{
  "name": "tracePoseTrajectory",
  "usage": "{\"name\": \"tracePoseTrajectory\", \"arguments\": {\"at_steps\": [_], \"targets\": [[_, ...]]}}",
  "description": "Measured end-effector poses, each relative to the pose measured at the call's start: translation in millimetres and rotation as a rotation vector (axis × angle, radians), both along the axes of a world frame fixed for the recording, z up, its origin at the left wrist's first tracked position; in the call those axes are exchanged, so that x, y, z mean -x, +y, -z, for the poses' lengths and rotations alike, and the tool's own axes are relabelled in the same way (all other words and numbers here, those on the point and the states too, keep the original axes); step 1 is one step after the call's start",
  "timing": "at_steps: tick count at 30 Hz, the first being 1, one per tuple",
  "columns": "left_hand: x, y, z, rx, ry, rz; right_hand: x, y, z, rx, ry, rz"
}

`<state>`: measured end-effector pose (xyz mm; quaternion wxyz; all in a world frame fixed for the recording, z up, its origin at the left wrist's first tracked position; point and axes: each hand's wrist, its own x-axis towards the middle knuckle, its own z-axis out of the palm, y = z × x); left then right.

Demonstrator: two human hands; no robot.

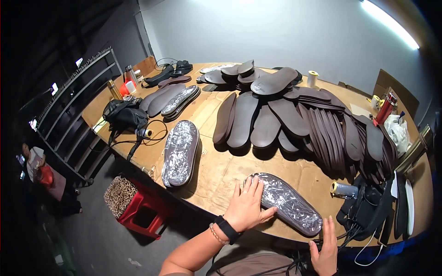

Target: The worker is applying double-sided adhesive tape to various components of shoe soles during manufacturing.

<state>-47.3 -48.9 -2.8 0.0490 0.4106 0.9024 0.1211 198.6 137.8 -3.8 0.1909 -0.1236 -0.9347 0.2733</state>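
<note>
A film-wrapped shoe sole lies slantwise at the table's near edge, its clear wrap glinting. My left hand rests against its far left end with fingers stretched out and thumb along its side. At the near right end my right hand stands upright, fingers straight, right beside the sole; I cannot tell if it touches. Left of my hands is a stack of wrapped soles. Beyond lies a big heap of bare dark brown soles, many in leaning rows.
The wooden table curves around me. A film roll lies beside a black bag at right. Further right are a white plastic bag and a red flask. A red stool and a metal rack stand left; a person is beyond.
</note>
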Motion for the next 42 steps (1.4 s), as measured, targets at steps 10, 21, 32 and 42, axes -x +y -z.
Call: {"name": "tracePoseTrajectory", "arguments": {"at_steps": [10, 21, 32, 42], "targets": [[-25, -12, 12, -0.262, 0.065, 0.003, 19, -9, -1, -0.020, -0.021, 0.021], [-71, 3, 11, -0.055, 0.006, 0.389, 41, -28, 14, -0.096, -0.064, -0.282], [10, 4, -12, -0.182, 0.148, 0.149, 33, -33, 7, -0.259, -0.189, -0.173], [-12, -28, -15, -0.345, -0.123, -0.102, 37, -24, 20, -0.080, -0.163, -0.073]]}}
